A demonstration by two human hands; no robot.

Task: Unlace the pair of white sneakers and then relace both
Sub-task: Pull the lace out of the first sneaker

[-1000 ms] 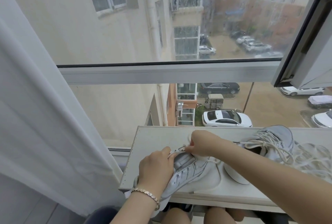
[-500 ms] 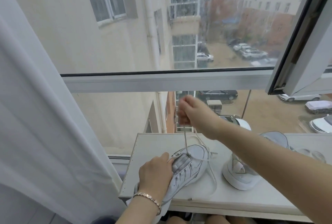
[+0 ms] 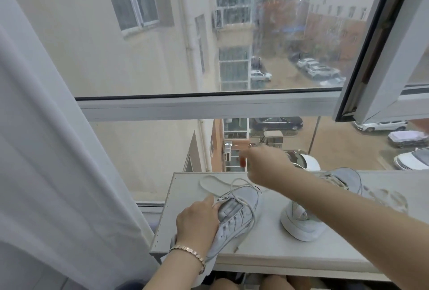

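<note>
We count two white sneakers on the pale counter (image 3: 267,251) below the window (image 3: 209,106), and two bare hands. The left hand (image 3: 197,222), a bracelet (image 3: 188,252) at its wrist, lies over the near sneaker (image 3: 234,217), fingers curled round its side. The right hand (image 3: 267,165) hovers above that shoe's toe, blurred; we cannot tell whether its fingers pinch the lace (image 3: 237,247). The near sneaker runs lengthwise away from us, toe toward the glass. The second sneaker (image 3: 299,227), to its right, turns a rounded end toward us.
</note>
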